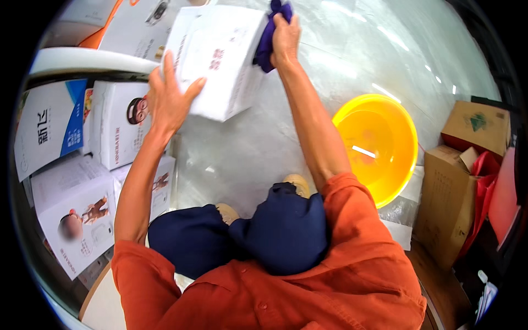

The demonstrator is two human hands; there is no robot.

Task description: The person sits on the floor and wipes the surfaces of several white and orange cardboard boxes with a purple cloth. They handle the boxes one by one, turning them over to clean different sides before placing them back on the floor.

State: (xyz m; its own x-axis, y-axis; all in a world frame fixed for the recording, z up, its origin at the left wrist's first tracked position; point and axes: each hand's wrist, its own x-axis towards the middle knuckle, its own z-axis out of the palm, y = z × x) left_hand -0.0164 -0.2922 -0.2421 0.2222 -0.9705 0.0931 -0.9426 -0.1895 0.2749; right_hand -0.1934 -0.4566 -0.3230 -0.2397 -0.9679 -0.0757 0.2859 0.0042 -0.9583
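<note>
A white printed cardboard box is held up in front of me, tilted, above the grey floor. My left hand grips its near left side, thumb spread over the printed face. At the box's right side, my right hand clutches a dark purple cloth, which lies against the box's edge. Whether the right fingers also touch the box cannot be seen.
A yellow plastic basin with liquid in it stands on the floor at the right. Beyond it are brown cartons and a red bag. Several printed boxes are stacked at the left, beside a white curved rail.
</note>
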